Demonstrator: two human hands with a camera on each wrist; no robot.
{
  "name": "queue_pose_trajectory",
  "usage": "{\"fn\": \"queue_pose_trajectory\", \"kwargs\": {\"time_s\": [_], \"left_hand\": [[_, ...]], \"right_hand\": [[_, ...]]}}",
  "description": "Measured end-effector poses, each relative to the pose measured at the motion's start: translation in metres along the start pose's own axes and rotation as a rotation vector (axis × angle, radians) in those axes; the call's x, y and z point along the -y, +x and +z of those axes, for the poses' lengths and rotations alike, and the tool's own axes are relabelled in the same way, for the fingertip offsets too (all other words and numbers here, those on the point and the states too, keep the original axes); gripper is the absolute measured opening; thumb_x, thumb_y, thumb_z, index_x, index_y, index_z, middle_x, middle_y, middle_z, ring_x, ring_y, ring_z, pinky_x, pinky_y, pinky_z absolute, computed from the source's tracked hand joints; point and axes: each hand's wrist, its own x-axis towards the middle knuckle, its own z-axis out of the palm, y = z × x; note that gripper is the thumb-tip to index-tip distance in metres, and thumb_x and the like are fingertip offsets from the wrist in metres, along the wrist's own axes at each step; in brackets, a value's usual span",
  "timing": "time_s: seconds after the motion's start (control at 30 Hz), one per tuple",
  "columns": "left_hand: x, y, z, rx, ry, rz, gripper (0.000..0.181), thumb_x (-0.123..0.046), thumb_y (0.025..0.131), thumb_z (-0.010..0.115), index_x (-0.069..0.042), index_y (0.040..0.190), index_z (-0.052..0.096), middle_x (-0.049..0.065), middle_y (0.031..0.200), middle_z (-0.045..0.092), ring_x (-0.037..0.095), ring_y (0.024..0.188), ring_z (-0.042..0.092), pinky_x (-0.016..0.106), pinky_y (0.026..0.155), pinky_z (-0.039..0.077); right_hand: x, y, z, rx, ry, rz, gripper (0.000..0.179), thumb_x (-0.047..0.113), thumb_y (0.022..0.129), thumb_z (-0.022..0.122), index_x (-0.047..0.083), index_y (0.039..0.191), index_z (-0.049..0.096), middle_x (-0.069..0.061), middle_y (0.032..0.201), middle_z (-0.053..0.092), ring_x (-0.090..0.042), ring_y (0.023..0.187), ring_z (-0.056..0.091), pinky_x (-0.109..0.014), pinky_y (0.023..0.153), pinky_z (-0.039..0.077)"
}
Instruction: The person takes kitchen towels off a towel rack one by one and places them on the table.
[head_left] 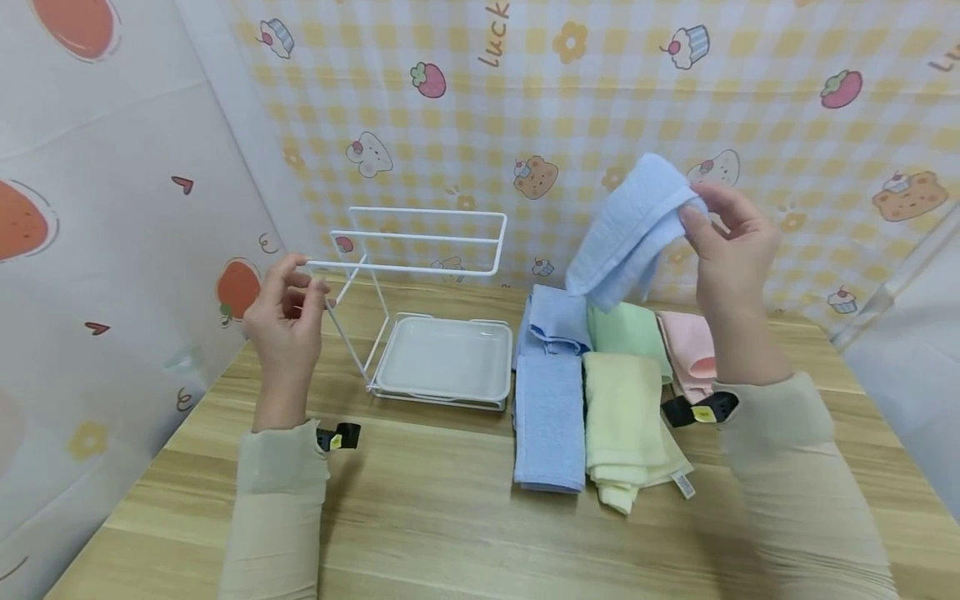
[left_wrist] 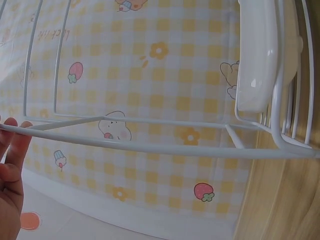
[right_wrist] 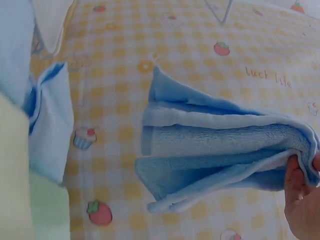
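My left hand (head_left: 287, 312) holds the upper left corner of a white wire rack (head_left: 405, 268), its fingers at the end of the front top bar. A white tray (head_left: 444, 358) sits in the base of this rack. In the left wrist view, fingertips (left_wrist: 19, 142) show on the rack's bar. My right hand (head_left: 735, 250) pinches a light blue towel (head_left: 633, 229) by one end, up in front of the back cloth. Its folds hang loosely in the right wrist view, with the thumb and fingers on the gathered end.
Right of the rack lie folded towels: a blue towel (head_left: 550, 423) in front, another blue towel (head_left: 558, 321) behind it, a yellow towel (head_left: 624, 412), a green towel (head_left: 628, 332) and a pink towel (head_left: 690, 350). A checked cloth (head_left: 480, 125) hangs behind the wooden table (head_left: 420, 508).
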Motion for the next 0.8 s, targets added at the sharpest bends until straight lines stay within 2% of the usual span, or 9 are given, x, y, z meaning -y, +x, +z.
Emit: {"fn": "queue_pose_trajectory", "kwargs": {"time_s": [0.13, 0.4, 0.63, 0.7, 0.8], "left_hand": [[0.001, 0.0, 0.0, 0.006, 0.008, -0.013, 0.022, -0.001, 0.092, 0.065, 0.0, 0.114, 0.065, -0.027, 0.081, 0.059, -0.014, 0.062, 0.056, 0.005, 0.055, 0.042], [0.002, 0.001, 0.0, 0.012, 0.024, -0.016, 0.022, -0.004, 0.093, 0.065, -0.001, 0.115, 0.065, -0.027, 0.082, 0.059, -0.015, 0.063, 0.055, 0.005, 0.056, 0.042], [0.001, 0.001, 0.0, 0.008, 0.002, -0.011, 0.022, -0.002, 0.092, 0.065, 0.0, 0.114, 0.065, -0.026, 0.081, 0.06, -0.014, 0.062, 0.056, 0.005, 0.055, 0.042], [0.001, 0.0, -0.001, 0.01, -0.003, -0.011, 0.022, -0.003, 0.092, 0.065, 0.0, 0.114, 0.065, -0.027, 0.081, 0.06, -0.013, 0.062, 0.056, 0.005, 0.054, 0.042], [0.0, 0.0, -0.001, 0.02, -0.013, -0.007, 0.022, -0.003, 0.093, 0.065, 0.001, 0.115, 0.064, -0.027, 0.081, 0.06, -0.012, 0.062, 0.057, 0.006, 0.054, 0.042]], "right_hand": [[0.005, -0.002, -0.021, 0.064, -0.044, 0.007, 0.023, -0.021, 0.08, 0.066, -0.007, 0.097, 0.074, -0.008, 0.089, 0.075, -0.014, 0.07, 0.072, -0.021, 0.071, 0.06], [0.029, -0.009, -0.071, 0.284, -0.099, 0.055, 0.026, -0.022, 0.084, 0.061, -0.01, 0.104, 0.072, -0.007, 0.098, 0.075, -0.012, 0.078, 0.072, -0.019, 0.075, 0.059], [0.054, -0.017, -0.105, 0.57, -0.02, 0.097, 0.037, -0.032, 0.087, 0.04, -0.019, 0.111, 0.064, -0.016, 0.106, 0.073, -0.019, 0.084, 0.074, -0.022, 0.076, 0.06], [0.06, -0.02, -0.113, 0.625, -0.041, 0.099, 0.039, -0.033, 0.087, 0.037, -0.019, 0.112, 0.063, -0.016, 0.108, 0.072, -0.015, 0.078, 0.071, -0.018, 0.073, 0.059], [0.068, -0.028, -0.124, 0.661, -0.096, 0.097, 0.04, -0.033, 0.087, 0.037, -0.017, 0.114, 0.062, -0.014, 0.11, 0.071, -0.011, 0.074, 0.065, -0.017, 0.069, 0.056]]}}
